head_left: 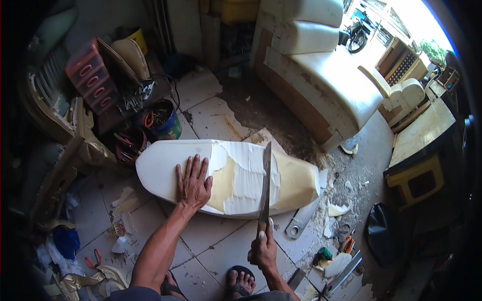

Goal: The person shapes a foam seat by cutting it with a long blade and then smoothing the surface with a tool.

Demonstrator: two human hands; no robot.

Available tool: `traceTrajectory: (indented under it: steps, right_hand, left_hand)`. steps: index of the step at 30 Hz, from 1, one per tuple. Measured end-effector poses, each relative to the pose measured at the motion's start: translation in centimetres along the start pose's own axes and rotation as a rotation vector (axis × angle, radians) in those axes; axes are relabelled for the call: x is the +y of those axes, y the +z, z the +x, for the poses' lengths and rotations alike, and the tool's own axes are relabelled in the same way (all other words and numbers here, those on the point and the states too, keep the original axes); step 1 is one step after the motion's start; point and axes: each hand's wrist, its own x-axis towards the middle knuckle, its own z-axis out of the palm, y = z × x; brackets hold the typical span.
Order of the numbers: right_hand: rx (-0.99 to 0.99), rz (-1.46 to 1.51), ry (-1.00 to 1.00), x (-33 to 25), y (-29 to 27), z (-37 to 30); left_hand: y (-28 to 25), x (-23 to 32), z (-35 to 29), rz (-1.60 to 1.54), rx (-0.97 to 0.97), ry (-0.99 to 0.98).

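While my left hand [192,183] lies flat, fingers spread, on the long white foam seat cushion [165,170] on the tiled floor [216,241],
my right hand [263,249] clamps the long steel knife [265,185]; white skin partly peeled, yellow foam showing.

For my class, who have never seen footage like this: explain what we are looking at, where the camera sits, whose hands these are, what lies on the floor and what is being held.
There is no machine here. A wide fisheye camera worn on a person's head looks down at their own two bare hands, so straight edges bend near the rim. The left hand lies flat, fingers spread, on a long foam seat cushion resting on the tiled floor. Its white layer is partly torn away, showing yellow foam beneath. The right hand grips the handle of a long knife whose blade lies across the cushion. Around it lie foam scraps, buckets of tools and red pliers. The person's sandalled foot shows below.
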Motion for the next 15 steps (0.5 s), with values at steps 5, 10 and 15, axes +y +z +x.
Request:
traceTrajectory:
  steps: [5, 10, 15]
  right_hand:
    - [-0.063, 0.272, 0.103, -3.0, 2.2, 5.6]
    - [-0.052, 0.171, 0.078, 0.3, 0.4, 0.8]
    - [-0.112, 0.145, 0.165, -2.3, 3.5, 3.3]
  left_hand:
    - [-0.8, -0.1, -0.3, -0.013, -0.022, -0.009]
    - [-0.4, 1.0, 1.4, -0.025, 0.035, 0.022]
    - [-0.8, -0.4, -2.1, 0.014, -0.030, -0.026]
